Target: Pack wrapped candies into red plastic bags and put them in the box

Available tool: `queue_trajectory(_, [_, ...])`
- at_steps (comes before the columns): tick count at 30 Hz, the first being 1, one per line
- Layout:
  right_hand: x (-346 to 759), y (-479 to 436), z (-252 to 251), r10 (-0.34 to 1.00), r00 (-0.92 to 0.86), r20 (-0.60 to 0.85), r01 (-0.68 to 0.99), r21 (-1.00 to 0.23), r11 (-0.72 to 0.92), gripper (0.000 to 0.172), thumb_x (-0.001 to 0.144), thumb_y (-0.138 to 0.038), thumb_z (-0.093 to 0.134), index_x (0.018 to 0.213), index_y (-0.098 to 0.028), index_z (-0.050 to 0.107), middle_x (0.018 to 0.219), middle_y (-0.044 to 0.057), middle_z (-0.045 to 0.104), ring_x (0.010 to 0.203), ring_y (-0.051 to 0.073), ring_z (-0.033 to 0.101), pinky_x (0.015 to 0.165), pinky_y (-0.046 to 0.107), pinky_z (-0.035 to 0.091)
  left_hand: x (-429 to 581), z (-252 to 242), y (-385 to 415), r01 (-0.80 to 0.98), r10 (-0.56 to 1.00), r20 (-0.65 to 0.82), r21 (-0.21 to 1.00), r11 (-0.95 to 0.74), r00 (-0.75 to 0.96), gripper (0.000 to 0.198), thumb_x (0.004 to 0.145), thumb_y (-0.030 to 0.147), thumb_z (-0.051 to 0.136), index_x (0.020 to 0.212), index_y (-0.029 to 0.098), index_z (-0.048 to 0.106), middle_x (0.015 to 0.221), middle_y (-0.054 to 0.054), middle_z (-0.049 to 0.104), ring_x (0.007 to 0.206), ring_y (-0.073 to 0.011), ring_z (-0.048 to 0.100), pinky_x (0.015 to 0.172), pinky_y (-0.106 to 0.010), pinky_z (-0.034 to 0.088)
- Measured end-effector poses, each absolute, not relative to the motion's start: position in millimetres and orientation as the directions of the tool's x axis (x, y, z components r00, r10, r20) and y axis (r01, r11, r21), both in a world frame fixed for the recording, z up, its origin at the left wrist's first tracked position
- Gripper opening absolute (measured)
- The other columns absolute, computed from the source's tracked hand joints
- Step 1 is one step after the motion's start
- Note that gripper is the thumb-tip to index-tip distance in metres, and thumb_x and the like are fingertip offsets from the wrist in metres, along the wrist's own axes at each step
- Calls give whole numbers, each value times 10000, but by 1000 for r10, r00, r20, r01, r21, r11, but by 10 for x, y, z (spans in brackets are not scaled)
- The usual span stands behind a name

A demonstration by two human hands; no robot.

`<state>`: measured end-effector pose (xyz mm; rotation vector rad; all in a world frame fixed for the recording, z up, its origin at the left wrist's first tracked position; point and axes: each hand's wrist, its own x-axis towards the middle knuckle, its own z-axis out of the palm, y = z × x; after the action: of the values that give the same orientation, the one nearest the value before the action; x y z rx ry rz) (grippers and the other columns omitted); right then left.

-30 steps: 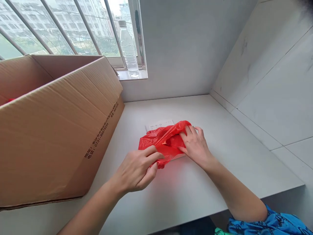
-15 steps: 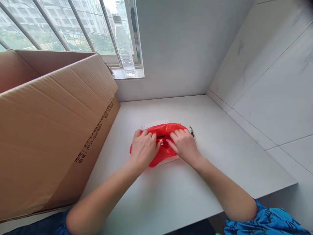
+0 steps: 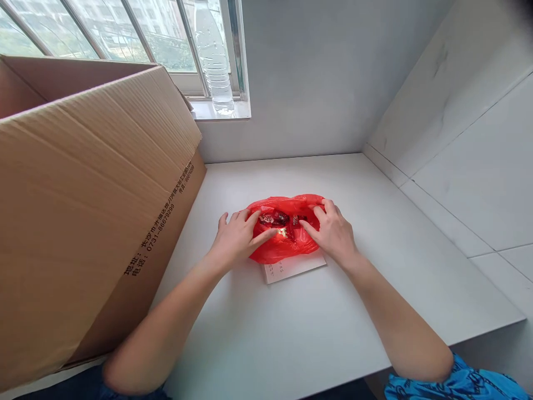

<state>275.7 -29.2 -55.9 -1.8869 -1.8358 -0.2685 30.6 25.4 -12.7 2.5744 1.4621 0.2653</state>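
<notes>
A red plastic bag (image 3: 270, 254) lies on the white tabletop with its mouth spread wide. Inside are several small dark-red wrapped pieces (image 3: 281, 218) and a gold-coloured one (image 3: 283, 232); their kind is too small to tell. My left hand (image 3: 238, 236) is at the bag's left side, fingers spread, the thumb reaching over the opening. My right hand (image 3: 333, 230) touches the right rim with its fingers apart and its thumb inside the mouth. Under the bag, a white booklet or pad with handwriting (image 3: 293, 269) shows its front edge.
A large open cardboard box (image 3: 104, 183) with printed characters stands at the left. Behind it, a clear water bottle (image 3: 219, 72) stands on the sill of a barred window. A grey wall and pale tiles (image 3: 470, 155) border the white tabletop (image 3: 283, 333).
The bag's mouth, bunched under both hands before, has been spread apart, so the wrapped pieces show. My hands have moved outward and their fingers have opened. The pen is now out of sight.
</notes>
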Motion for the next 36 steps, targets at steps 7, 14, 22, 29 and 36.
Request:
queue_trajectory(7, [2768,-213,-599,942,43,334,927,-364,87,337,913,-264,541,1239,-209,605,1160,113,687,1057,301,594,820,414,507,390,-227,231,762,787,68,210,-612,613,687,829,443,627,1455,232,437,1398,-138,529,1215,-346,491,1005,-509,377])
queue_trajectory(14, [2849,-413,-339,982,147,118,689,-725,-16,214,883,-275,513,1056,-294,638,929,-13,740,701,183,646,632,297,467,209,-30,196,715,720,-88,248,-653,688,920,746,396,685,1544,255,250,1586,-139,288,1344,-355,413,1020,-467,403])
queue_trajectory(22, [2841,-345,-494,880,196,432,898,-439,16,198,806,-134,533,987,-212,552,1059,70,620,821,199,621,613,296,439,279,20,223,758,766,-69,224,-612,639,524,896,226,459,1418,270,468,1379,-89,526,1148,-264,577,867,-360,508])
queue_trajectory(29, [2711,-369,-489,845,-39,534,978,-152,142,207,914,-142,531,1040,-221,675,1216,105,615,1072,274,552,846,407,433,228,-3,251,709,772,-45,435,-556,634,737,757,16,394,1433,300,464,1336,-57,532,1076,-224,595,814,-294,519])
queue_trajectory(36, [2556,-422,-482,794,-130,594,952,-149,267,263,939,-247,552,1177,-238,663,1399,112,531,1303,287,467,1074,477,347,244,-118,301,569,771,-49,705,-424,635,854,723,18,421,1516,329,355,1225,-53,553,1037,-190,600,784,-240,534])
